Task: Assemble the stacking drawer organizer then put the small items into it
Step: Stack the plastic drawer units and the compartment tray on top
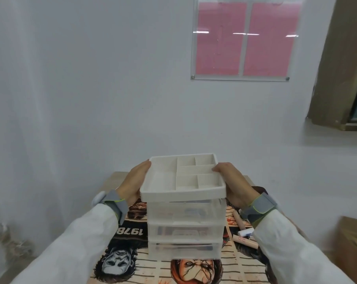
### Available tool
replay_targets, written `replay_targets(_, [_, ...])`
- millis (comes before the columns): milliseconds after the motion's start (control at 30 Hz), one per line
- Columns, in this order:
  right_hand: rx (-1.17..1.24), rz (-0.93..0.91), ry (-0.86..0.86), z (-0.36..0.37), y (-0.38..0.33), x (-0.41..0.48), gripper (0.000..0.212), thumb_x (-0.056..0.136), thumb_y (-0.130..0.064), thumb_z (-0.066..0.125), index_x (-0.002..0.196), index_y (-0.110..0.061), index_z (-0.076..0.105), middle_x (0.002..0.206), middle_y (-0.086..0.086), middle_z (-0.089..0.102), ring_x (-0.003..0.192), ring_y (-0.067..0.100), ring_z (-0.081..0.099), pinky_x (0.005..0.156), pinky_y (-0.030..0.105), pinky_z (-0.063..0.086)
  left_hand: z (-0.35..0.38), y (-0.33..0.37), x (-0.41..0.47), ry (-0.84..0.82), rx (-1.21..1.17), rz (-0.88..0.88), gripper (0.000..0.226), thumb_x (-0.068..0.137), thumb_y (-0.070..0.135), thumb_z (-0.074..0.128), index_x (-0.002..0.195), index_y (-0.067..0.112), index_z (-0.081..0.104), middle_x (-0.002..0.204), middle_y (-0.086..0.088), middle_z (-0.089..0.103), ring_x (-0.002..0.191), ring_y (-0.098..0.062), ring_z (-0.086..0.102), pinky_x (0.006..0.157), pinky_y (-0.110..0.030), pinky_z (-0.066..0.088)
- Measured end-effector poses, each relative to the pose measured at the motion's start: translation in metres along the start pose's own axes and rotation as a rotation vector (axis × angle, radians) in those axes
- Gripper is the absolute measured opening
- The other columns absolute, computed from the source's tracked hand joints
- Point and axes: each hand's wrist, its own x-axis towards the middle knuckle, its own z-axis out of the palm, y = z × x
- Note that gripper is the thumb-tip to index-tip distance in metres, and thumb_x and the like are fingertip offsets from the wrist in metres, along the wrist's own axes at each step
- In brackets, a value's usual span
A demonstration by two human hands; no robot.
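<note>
A stack of three clear plastic drawers [185,228] stands on the table in front of me. A cream top tray [163,181] with several compartments sits on the stack, slightly tilted. My left hand [132,185] grips the tray's left side. My right hand [233,185] grips its right side. Small items [244,235], among them a white tube and beige sticks, lie on the cloth right of the stack, partly hidden by my right sleeve.
A printed cloth [130,232] with cartoon faces covers the small wooden table [114,177]. A white wall stands just behind the table. A pink board [243,37] hangs on it. A cardboard box [351,238] sits at the right.
</note>
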Motion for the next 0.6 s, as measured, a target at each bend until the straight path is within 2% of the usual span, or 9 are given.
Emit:
replay_targets(100, [-0.038,0.011,0.004,-0.003,-0.007,0.006,0.034,0.104,-0.039,0.051,0.122,-0.012,0.06,0.116,0.016,0.073,0.103,0.033,0.072,0.075,0.041,0.062,0.007,-0.002,0.006,0.058,-0.034,-0.001,0.03,0.106,0.024,0.045,0.122,0.019,0.07,0.115,-0.009,0.075,0.096,-0.026,0.072,0.078,-0.039,0.058])
replay_targets(167, [-0.056,0.037,0.059,-0.003,-0.009,0.01,0.03,0.105,-0.038,0.05,0.114,-0.012,0.063,0.11,0.015,0.074,0.096,0.032,0.072,0.077,0.042,0.061,0.011,-0.001,0.008,0.094,-0.03,-0.003,0.028,0.105,0.02,0.047,0.112,0.022,0.074,0.12,-0.012,0.074,0.107,-0.034,0.071,0.092,-0.049,0.057])
replay_targets(233, [-0.04,0.066,0.11,-0.002,-0.007,0.014,0.025,0.104,-0.033,0.052,0.107,-0.011,0.063,0.104,0.015,0.073,0.088,0.032,0.071,0.075,0.043,0.06,0.013,-0.001,0.01,0.112,-0.017,-0.004,0.028,0.103,0.017,0.048,0.104,0.022,0.076,0.12,-0.016,0.074,0.106,-0.035,0.07,0.096,-0.053,0.053])
replay_targets(333, [-0.027,0.088,0.117,-0.002,-0.003,0.02,0.024,0.105,-0.03,0.051,0.109,-0.01,0.062,0.102,0.015,0.072,0.083,0.031,0.069,0.07,0.041,0.059,0.015,-0.001,0.011,0.118,0.008,-0.015,0.029,0.101,0.016,0.048,0.096,0.021,0.076,0.119,-0.02,0.073,0.094,-0.032,0.069,0.09,-0.048,0.053])
replay_targets(433, [-0.016,0.119,0.115,-0.002,0.001,0.022,0.021,0.106,-0.028,0.049,0.107,-0.01,0.061,0.099,0.014,0.071,0.081,0.029,0.068,0.065,0.038,0.057,0.014,-0.001,0.014,0.115,0.039,-0.017,0.029,0.101,0.016,0.048,0.096,0.022,0.076,0.115,-0.017,0.074,0.093,-0.031,0.069,0.09,-0.048,0.054])
replay_targets(600, [-0.039,0.147,0.118,-0.006,0.001,0.024,0.021,0.105,-0.028,0.05,0.107,-0.01,0.06,0.099,0.015,0.071,0.082,0.03,0.069,0.072,0.042,0.06,0.015,0.001,0.019,0.103,0.063,-0.027,0.026,0.102,0.016,0.048,0.098,0.023,0.073,0.11,-0.012,0.074,0.089,-0.03,0.069,0.081,-0.041,0.055])
